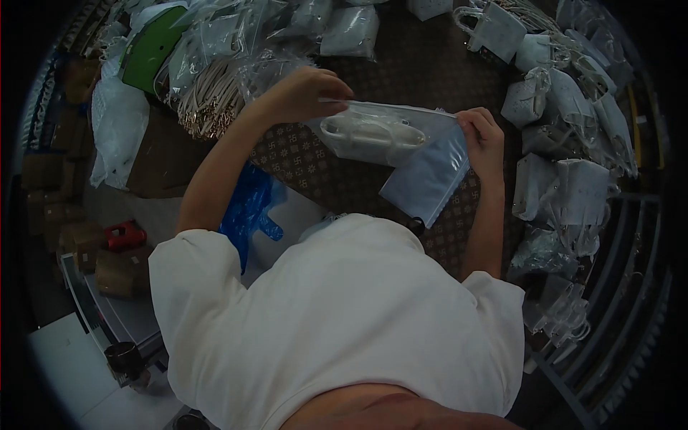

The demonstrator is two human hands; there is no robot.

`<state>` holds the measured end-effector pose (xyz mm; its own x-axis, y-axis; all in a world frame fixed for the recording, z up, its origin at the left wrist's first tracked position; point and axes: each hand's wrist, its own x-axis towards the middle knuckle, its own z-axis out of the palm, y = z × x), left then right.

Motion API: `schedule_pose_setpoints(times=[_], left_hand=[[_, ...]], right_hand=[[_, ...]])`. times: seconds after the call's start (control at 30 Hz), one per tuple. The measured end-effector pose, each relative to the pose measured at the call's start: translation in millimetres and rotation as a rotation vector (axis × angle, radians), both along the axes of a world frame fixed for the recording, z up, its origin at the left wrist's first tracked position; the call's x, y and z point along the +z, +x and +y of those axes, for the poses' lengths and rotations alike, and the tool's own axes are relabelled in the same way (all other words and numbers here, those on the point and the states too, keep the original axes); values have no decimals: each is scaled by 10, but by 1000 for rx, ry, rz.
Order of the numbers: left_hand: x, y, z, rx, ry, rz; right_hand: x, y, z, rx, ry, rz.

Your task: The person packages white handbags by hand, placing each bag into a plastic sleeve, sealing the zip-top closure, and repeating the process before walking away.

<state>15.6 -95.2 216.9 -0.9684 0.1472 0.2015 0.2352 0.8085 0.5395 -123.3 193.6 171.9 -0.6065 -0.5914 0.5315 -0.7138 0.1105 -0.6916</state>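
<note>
Cardboard boxes [122, 274] at left, grey bars [562, 385] at right.
A red object [125, 236] sits beside the boxes; a green panel [148, 50] shows at upper left, a crumpled blue bag [246, 204] left of centre, a dark container [125, 360] at lower left.

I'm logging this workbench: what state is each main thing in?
Left hand: pinching one end of the plastic bag
Right hand: pinching its other end
Plastic bag: edge stretched between both hands
White handbag: showing through clear plastic
Blue bag: crumpled
Straps: bunched
Handbags on the right: crowded together
</note>
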Motion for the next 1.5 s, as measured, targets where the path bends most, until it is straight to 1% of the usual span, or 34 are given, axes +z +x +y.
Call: schedule_pose_setpoints(times=[0.07,0.1,0.2,0.27,0.3,0.37,0.5,0.57,0.6,0.67,0.8,0.87,0.9,0.97,1.0,1.07,1.1,1.13,1.17,1.2,1.23,1.27,1.33,1.37,1.4,1.43,1.5], left_hand=[[0,-139,95,-159,0,-48],[8,-147,90,-159,-2,-43],[0,-100,16,-145,-26,-38],[-5,44,-126,-81,-22,-21],[19,132,-205,-88,-26,-27],[72,317,-353,104,-95,-54],[76,501,-449,133,-123,-37],[41,529,-429,144,-256,111],[12,533,-440,146,-253,109],[-54,532,-459,67,-497,165],[-151,534,-453,84,-539,177],[-209,536,-463,122,-542,277],[-215,538,-463,121,-538,274],[-226,556,-457,141,-428,307],[-237,585,-427,141,-425,302],[-271,635,-365,428,-30,108],[-345,618,-417,427,-30,105],[-486,599,-499,443,380,227],[-632,603,-549,447,792,345],[-780,598,-531,443,790,342],[-951,568,-456,381,975,262],[-1125,536,-368,316,1157,180],[-1464,477,-177,78,485,-70],[-1615,476,35,147,581,-122],[-1698,443,203,222,676,-172],[-1679,340,205,233,666,-160],[-1593,142,165,80,504,239]], right_hand=[[1,3,14,-1,-14,-3],[-3,0,45,-24,2,0],[-58,-35,117,-72,9,12],[-92,-44,144,-95,2,15],[-103,-53,142,-104,-12,28],[-117,-58,113,-119,-31,34],[-119,-57,-2,-95,-35,55],[-120,-70,-33,-85,-42,61],[-118,-80,-39,-84,-37,69],[-109,-96,-40,-80,-27,78],[-100,-103,-12,-108,1,85],[-90,-104,-10,-112,3,71],[-73,-102,-12,-120,2,71],[-67,-107,-19,-129,4,65],[-75,-117,-21,-134,-5,51],[-131,-165,-16,-138,-15,35],[-213,-211,16,-128,-22,-60],[-289,-240,42,-118,-28,-155],[-340,-248,49,-120,-27,-160],[-380,-257,48,-116,-166,-396],[-423,-277,53,-110,-306,-628],[-472,-291,74,-111,-309,-624],[-602,-296,145,-232,-323,-797],[-696,-294,188,-222,-331,-794],[-813,-281,252,-300,-258,-861],[-952,-271,318,-374,-182,-925],[-1335,-229,512,-396,-73,-956]])
